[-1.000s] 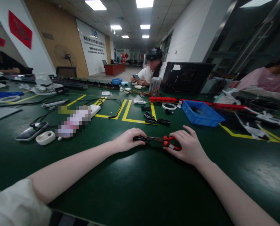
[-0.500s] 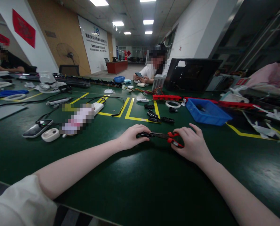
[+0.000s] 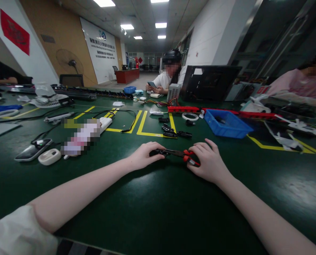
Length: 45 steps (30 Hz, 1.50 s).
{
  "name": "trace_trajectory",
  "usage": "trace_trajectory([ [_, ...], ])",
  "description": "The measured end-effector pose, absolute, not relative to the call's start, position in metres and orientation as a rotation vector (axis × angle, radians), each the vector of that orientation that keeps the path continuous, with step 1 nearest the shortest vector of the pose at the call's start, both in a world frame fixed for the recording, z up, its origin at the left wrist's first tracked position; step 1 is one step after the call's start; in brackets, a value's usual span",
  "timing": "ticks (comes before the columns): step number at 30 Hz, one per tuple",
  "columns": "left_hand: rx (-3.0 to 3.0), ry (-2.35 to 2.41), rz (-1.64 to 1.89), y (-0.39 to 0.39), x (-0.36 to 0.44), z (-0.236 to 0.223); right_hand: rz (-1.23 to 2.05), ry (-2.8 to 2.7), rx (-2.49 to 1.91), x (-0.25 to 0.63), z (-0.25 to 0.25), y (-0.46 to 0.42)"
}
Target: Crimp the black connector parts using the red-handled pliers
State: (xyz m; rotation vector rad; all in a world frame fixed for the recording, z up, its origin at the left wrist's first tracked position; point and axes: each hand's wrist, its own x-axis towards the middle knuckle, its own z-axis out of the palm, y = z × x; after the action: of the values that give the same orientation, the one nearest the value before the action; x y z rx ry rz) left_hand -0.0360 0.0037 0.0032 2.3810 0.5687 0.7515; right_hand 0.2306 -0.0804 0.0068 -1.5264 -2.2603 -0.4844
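Observation:
My left hand (image 3: pixel 146 156) is closed on a small black part (image 3: pixel 158 152), pinched between thumb and fingers; its exact kind is too small to make out. In my right hand (image 3: pixel 207 158) are red-handled pliers (image 3: pixel 188 157), fingers wrapped round the handles. Their long dark jaws point left and meet the right end of the black part; whether they grip it I cannot tell. Beyond my hands, several similar black parts (image 3: pixel 170 130) lie loose by the yellow tape on the green table (image 3: pixel 158 212).
A blue bin (image 3: pixel 228 124) with dark pieces stands right of the loose parts, before a red rail (image 3: pixel 183 109). On the left lie a phone-like device (image 3: pixel 33 150), a white oval case (image 3: pixel 49 156) and black cables. Across the table a person (image 3: pixel 163 79) holds a phone.
The whole view has shifted, so everything sits a little further left. Both hands keep their holds on the black part and the pliers.

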Motion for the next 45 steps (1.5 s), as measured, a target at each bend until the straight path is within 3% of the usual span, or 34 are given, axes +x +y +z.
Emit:
trace_trajectory([
  [18,2.362,0.553,0.759,0.004,-0.036,-0.002,-0.409,-2.204,-1.504,0.223,0.013,-0.088],
  [33,2.48,0.624,0.581,-0.001,-0.035,0.002,-0.423,-2.313,-1.517,0.22,0.017,-0.091],
  [45,2.585,0.771,0.424,-0.007,-0.034,0.006,-0.238,-2.339,-1.622,0.218,0.018,-0.092],
])
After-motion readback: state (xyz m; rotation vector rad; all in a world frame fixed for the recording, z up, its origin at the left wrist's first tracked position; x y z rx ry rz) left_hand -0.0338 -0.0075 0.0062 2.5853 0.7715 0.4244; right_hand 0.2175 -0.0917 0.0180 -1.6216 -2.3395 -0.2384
